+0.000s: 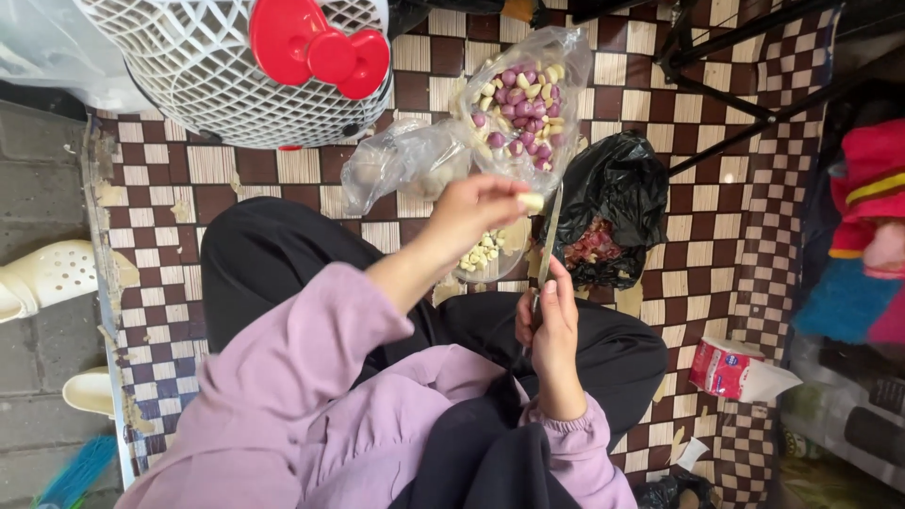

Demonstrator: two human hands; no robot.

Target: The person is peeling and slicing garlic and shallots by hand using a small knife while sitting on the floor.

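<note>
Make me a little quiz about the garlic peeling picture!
1. True or false: the right hand holds a knife.
2. What does the left hand pinch? A) a spoon B) a garlic clove C) a red bow
3. What colour is the bag with the peels in it?

Key
1. True.
2. B.
3. Black.
</note>
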